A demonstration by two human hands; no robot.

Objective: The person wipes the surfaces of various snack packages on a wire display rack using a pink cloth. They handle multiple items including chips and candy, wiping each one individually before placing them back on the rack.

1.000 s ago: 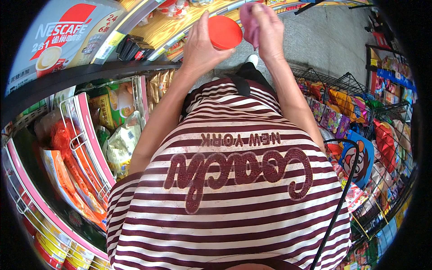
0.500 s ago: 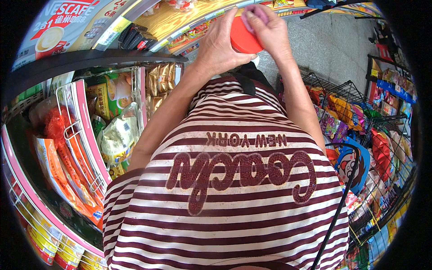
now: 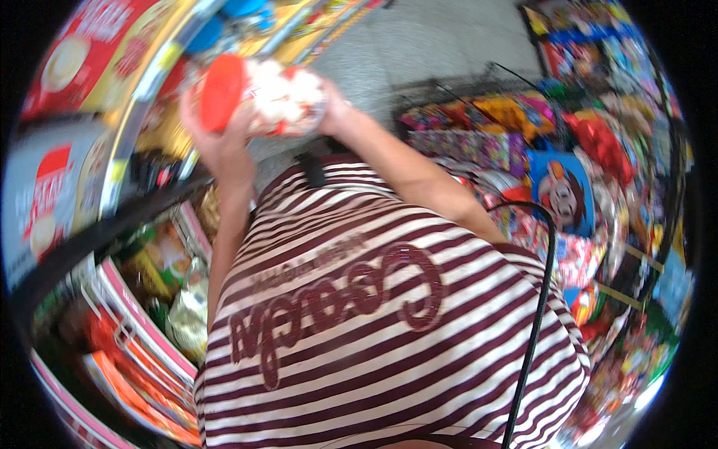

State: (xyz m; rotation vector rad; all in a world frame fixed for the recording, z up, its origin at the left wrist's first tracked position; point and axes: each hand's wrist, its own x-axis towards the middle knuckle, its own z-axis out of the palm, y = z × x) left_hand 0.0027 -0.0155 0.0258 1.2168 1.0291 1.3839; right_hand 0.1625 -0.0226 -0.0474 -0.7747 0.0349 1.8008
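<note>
A clear jar (image 3: 288,101) with a red lid (image 3: 223,91) lies tilted on its side between my two hands, above the far edge of my striped shirt. White and red pieces show through its wall, blurred by motion. My left hand (image 3: 224,146) is closed round the lid end. At the opposite end, the base, my right hand (image 3: 334,111) grips the jar, its fingers mostly hidden behind it. I cannot see the pink cloth in this frame.
Shelves with a yellow edge (image 3: 134,127) run along the left, holding red and grey packs. Below them a pink-edged rack (image 3: 134,322) carries bagged goods. On the right, black wire baskets are heaped with colourful packets (image 3: 516,112). Grey floor (image 3: 441,45) stretches ahead.
The jar has moved left and tipped from lid-up onto its side. My left hand has shifted to the lid end, my right to the base. The pink cloth has gone from sight.
</note>
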